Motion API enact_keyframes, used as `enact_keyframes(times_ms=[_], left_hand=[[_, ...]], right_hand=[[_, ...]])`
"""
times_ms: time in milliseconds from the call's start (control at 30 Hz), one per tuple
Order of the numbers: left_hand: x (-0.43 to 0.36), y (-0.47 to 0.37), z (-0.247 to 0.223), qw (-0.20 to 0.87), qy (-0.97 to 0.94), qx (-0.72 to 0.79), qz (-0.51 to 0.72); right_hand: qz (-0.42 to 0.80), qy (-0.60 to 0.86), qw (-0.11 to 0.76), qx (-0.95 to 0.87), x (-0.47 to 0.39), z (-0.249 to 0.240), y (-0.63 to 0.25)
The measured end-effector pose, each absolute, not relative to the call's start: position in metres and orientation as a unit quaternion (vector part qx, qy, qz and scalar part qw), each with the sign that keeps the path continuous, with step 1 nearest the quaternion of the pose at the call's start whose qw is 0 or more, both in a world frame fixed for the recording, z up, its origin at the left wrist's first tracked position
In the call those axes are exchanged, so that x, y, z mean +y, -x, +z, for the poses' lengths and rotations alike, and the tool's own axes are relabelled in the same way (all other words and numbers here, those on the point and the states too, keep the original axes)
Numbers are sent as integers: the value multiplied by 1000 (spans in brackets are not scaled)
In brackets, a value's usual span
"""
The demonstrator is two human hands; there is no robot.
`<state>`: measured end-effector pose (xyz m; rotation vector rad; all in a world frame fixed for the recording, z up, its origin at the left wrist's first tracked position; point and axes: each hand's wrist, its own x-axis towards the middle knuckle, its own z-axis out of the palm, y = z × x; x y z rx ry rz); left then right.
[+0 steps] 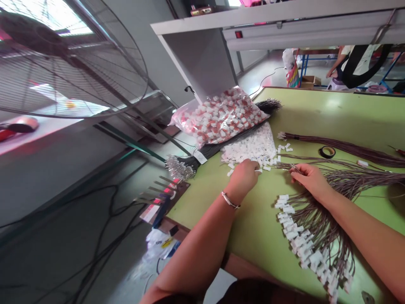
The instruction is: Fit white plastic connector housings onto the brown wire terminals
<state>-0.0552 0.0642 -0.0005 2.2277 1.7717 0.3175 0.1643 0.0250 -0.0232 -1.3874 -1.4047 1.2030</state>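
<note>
White and small, a blocky connector (258, 170) sits pinched in the left hand (243, 178). The right hand (310, 179), fingers closed, grips a thin, brown wire (293, 166).

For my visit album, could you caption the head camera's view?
Over a green table, the left hand touches a white connector; the right hand holds brown wire.

Bright window (77, 20), grey wall (161, 55), glossy pale floor (261, 76), white shelf (221, 19) beyond green table (316, 110).
</note>
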Motion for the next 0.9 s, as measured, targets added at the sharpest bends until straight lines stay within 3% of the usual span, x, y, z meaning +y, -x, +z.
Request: enact_keyframes(times_ms=[100,267,433,633,900], left_hand=[[63,58,5,238,-750,592,173],[58,45,4,545,-590,502,319],[51,21,-12,680,-461,434,371],[47,15,-17,711,-431,406,380],[42,13,-14,633,-526,413,390]], right_hand=[[462,552,426,-548,25,-21,-162],[428,554,453,-551,22,-16,-159],[396,573,463,-548,17,-12,-156],[336,591,446,-582,18,-20,-155],[267,610,418,-618,19,-29,-158]])
